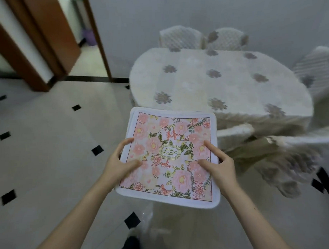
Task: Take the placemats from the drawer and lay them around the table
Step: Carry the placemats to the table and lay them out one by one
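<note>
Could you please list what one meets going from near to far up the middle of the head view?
Placemats held between left hand and right hand → table → chairs against the wall.

Your two forearms come up from the bottom of the frame, both bare as far down as the lower edge shows, with no sleeve, cuff, watch or strap on either. Your left hand sits left of centre and your right hand right of centre; both are ungloved, with no rings on the fingers you can see. Nails look short and unpainted. Something dark, perhaps your clothing, shows at bottom centre, too blurred to identify.
</note>
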